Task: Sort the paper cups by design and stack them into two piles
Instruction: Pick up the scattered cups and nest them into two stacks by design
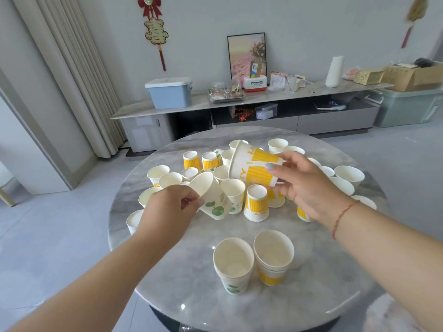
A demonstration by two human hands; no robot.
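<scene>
Fingers pinch tapered paper cups: left hand (167, 209) green-leaf cup (213, 200), right hand (309, 188) yellow-striped cup (254, 164).

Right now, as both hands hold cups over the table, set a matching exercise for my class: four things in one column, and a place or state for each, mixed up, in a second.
Things
1. left hand
2. right hand
3. green stack
4. yellow stack

States
A. stands nearest the camera, to the right of its neighbour
B. holds a tilted cup with a green leaf print
C. stands nearest the camera, to the left of its neighbour
D. holds yellow-striped cups on their side

Pairs: 1-B, 2-D, 3-C, 4-A
</scene>
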